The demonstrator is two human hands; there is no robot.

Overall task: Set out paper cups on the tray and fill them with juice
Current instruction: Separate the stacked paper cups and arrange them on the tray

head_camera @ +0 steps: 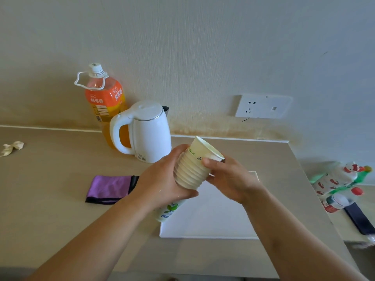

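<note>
A: What fills the frame, biggest first?

B: The beige desk [50, 199], then the white tray [213, 222] lying empty at lower centre, under the hands.

A: And behind?

B: A white electric kettle [148, 132] at centre, with the orange juice bottle [104, 102] just behind it to the left, cap on.

A: The cups?

B: A tilted stack of paper cups [188, 175] is held above the tray. The left hand [162, 183] is wrapped around the stack; the right hand [229, 179] pinches the rim of the top cup [205, 149].

A: Anything smaller?

B: A folded purple cloth [109, 188] left of the tray.
</note>
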